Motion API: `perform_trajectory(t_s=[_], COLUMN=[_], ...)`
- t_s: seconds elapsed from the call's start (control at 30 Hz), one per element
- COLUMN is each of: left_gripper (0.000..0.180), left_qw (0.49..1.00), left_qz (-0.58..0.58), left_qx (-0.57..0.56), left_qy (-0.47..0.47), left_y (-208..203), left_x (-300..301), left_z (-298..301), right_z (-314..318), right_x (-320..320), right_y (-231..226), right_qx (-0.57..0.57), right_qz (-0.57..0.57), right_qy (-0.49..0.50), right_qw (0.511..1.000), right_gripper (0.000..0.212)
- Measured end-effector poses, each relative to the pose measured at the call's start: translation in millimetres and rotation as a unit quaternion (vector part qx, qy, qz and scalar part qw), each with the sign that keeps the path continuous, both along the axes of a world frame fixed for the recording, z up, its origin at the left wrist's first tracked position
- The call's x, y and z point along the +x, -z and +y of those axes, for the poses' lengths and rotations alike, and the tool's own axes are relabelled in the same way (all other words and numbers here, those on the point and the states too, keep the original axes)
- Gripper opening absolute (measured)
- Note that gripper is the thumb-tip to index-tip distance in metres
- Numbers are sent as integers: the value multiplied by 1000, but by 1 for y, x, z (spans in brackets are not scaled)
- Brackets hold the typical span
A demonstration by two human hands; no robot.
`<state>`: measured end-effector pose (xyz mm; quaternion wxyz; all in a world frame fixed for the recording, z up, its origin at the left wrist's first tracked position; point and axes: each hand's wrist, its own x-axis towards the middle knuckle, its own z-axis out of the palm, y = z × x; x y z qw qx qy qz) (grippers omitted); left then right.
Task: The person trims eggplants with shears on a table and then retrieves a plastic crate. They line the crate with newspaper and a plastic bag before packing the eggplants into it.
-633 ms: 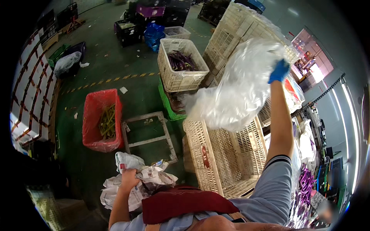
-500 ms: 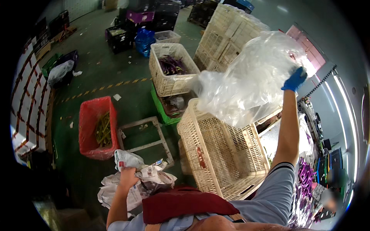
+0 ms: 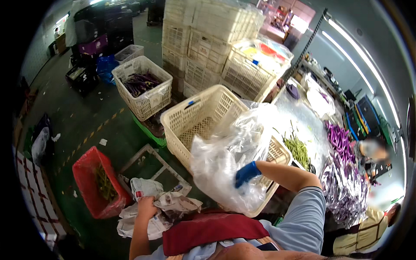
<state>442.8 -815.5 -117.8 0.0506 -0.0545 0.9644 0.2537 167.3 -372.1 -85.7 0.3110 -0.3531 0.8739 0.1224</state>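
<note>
My bare left hand [image 3: 146, 208] is closed on a bunch of crumpled newspaper [image 3: 177, 203] low at the left. My right hand [image 3: 247, 174], in a blue glove, grips a large clear plastic bag [image 3: 216, 167]. The bag lies loosely bunched in the near part of a big cream plastic crate [image 3: 172, 138] and hangs over its left side. Folds of plastic partly hide my gloved fingers and much of the crate's inside. Through the crate's far end its perforated floor shows.
To the left stands a red lined bin [image 3: 100, 206] with green stalks, beside a metal frame [image 3: 149, 149] on the floor. Beyond is a crate of dark eggplants [image 3: 145, 84]. Tall stacked crates [image 3: 203, 47] stand behind. Green beans [image 3: 296, 147] lie on a table at right; a person sits nearby.
My right hand has come down and inward, bringing the raised plastic bag into the crate. The view has turned to the right. My left hand still holds the newspaper.
</note>
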Motion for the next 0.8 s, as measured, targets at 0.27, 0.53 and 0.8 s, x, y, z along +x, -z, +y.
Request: perform_trajectory(t_s=[0.27,0.53,0.8], left_gripper=[24,25,25], left_qw=[999,990,991], left_qz=[-40,-78,-63], left_qx=[-22,-55,-29], left_qy=[-2,-102,-118], left_y=[-23,-29,-29], left_x=[29,99,106], left_z=[32,67,77], right_z=[-21,-28,14], right_x=[-67,-158,-174], right_y=[-33,-50,-59], right_qx=[-304,-117,-379], right_qz=[386,391,357], right_qy=[16,199,281], right_qw=[871,891,806], right_gripper=[9,25,15])
